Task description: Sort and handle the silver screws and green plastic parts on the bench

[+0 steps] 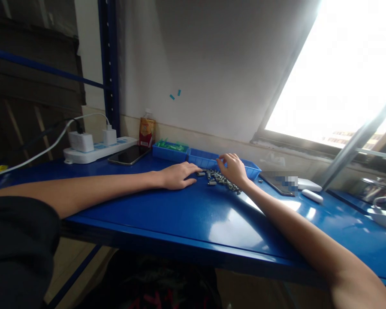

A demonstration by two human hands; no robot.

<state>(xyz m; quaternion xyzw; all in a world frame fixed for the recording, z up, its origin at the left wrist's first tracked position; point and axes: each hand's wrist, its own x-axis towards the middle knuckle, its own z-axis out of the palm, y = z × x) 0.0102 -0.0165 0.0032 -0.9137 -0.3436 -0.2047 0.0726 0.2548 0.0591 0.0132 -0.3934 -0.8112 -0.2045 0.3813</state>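
Note:
My left hand point(177, 176) lies low on the blue table point(167, 210), fingers stretched out and thumb apart. Its fingertips reach small metal parts point(212, 183) at the left side of a loose pile. Over the pile of small silvery metal pieces point(227, 182), my right hand point(234, 168) is bent, with its fingers curled toward the thumb at the front edge of a blue bin point(199, 159). Anything in that pinch is too small to make out. The right hand covers part of the bins behind it.
A blue bin point(157, 153) holds green pieces point(172, 146). Left of it are a phone point(128, 155), a white power strip point(99, 151) and a red and yellow pouch point(147, 132). A dark flat device point(276, 182) and a white case point(312, 196) lie to the right.

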